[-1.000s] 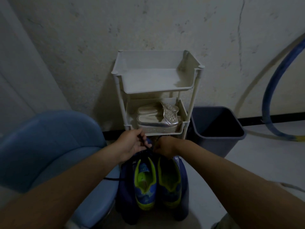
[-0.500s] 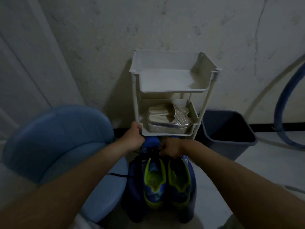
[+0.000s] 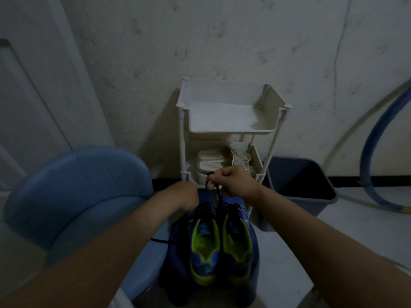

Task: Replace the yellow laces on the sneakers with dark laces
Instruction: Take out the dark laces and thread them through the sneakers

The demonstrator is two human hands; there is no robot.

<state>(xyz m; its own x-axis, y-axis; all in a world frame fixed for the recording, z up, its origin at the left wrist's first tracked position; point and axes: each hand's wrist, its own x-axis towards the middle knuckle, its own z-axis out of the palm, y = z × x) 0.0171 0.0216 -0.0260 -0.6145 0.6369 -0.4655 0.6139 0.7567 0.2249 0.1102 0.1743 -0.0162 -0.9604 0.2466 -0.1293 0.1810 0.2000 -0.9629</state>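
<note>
Two blue sneakers with yellow-green lining stand side by side below me, the left sneaker (image 3: pixel 203 247) and the right sneaker (image 3: pixel 238 243), heels toward me. Dark laces (image 3: pixel 219 197) run through their eyelets. My right hand (image 3: pixel 232 181) pinches a dark lace and holds it up taut above the toes. My left hand (image 3: pixel 185 196) rests curled at the toe of the left sneaker; its fingers are hidden behind the wrist. A loose dark lace end (image 3: pixel 160 241) trails left over the blue seat.
A white plastic rack (image 3: pixel 231 130) stands against the wall with pale sandals (image 3: pixel 222 162) on its lower shelf. A blue chair (image 3: pixel 73 196) is at the left, a dark bin (image 3: pixel 304 190) at the right, and a blue hose (image 3: pixel 373 156) curves beyond it.
My right hand has risen and pulled the dark lace upward. My left hand has moved from the rack's corner down to the left sneaker's toe. The view has shifted left.
</note>
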